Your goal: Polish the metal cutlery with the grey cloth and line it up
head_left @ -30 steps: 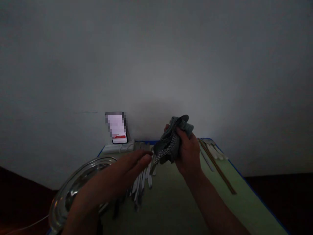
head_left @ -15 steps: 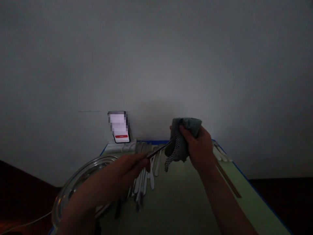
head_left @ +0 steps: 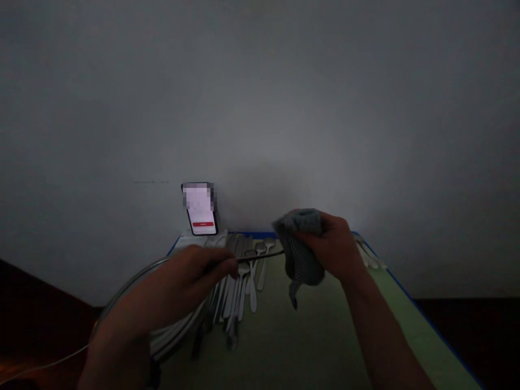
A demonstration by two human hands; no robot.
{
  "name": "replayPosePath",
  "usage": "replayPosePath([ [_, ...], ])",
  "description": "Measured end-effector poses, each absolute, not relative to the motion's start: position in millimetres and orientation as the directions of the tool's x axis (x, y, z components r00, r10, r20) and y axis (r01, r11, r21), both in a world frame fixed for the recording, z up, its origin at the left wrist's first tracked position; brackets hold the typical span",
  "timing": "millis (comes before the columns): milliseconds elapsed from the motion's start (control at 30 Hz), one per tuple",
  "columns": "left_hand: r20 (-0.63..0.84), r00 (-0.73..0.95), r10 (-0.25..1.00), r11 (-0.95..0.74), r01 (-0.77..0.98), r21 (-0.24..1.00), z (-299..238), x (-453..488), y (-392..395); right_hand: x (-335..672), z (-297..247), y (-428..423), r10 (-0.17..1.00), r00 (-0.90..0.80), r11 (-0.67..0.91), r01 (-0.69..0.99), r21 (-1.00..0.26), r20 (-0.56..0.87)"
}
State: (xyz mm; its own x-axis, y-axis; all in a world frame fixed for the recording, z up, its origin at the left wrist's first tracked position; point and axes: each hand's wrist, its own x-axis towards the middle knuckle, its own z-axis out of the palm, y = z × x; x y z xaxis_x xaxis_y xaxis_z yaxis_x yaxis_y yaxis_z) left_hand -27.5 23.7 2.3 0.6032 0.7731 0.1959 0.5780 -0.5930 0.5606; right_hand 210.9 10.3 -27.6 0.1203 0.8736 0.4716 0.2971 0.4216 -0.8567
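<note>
Left hand: my left hand (head_left: 205, 273) grips the utensil (head_left: 260, 256) near one end, thumb and fingers closed around it.
Right hand: my right hand (head_left: 333, 244) grasps the cloth (head_left: 304, 262), thumb on the near side, with the bunched fabric gathered about the utensil's other end.
Utensil: thin and dark, it spans the gap between my hands, almost level, held up over the table (head_left: 292, 346). The cloth hides its far end, so I cannot tell whether that is a spoon or something else.
Cloth: grey-green, folded over at the top, with a checked edge; a narrow tail of it hangs below my right hand.
Spoons: a few spoons (head_left: 260, 249) lie behind and below the utensil, bowls toward the wall (head_left: 260, 108), handles toward me.
Knives: long flat pieces, which look like knives (head_left: 229, 300), lie bunched beside the spoons, partly behind my left hand; their near ends are dark and blurred.
Basin: a shiny metal basin (head_left: 170, 336) sits at the table's left, mostly covered by my left forearm.
Phone: the phone (head_left: 203, 219) stands lit at the back, tilted, on a white block (head_left: 203, 239).
Right edge: more cutlery (head_left: 371, 259) lies beyond my right wrist, pale handles toward me.
</note>
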Motion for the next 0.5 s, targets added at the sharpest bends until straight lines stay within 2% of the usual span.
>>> replayPosePath([
  [100, 0.12, 0.656, 0.745, -0.613, 0.604, 0.509, 1, -26, 28, 199, -33, 20, 0.81, 0.414, 0.478, -0.055, -0.876, 0.416],
  [200, 0.14, 0.61, 0.779, -0.585, 0.628, 0.513, 0, -17, 26, 190, -35, 25, 0.799, 0.499, 0.513, -0.277, -0.812, 0.335],
  [367, 0.097, 0.602, 0.793, -0.549, 0.636, 0.542, -4, 1, 18, 185, -35, 28, 0.814, 0.534, 0.5, -0.442, -0.745, 0.229],
  [500, 0.088, 0.592, 0.801, -0.539, 0.65, 0.535, -7, 3, 16, 179, -37, 26, 0.847, 0.493, 0.457, -0.489, -0.743, 0.197],
])
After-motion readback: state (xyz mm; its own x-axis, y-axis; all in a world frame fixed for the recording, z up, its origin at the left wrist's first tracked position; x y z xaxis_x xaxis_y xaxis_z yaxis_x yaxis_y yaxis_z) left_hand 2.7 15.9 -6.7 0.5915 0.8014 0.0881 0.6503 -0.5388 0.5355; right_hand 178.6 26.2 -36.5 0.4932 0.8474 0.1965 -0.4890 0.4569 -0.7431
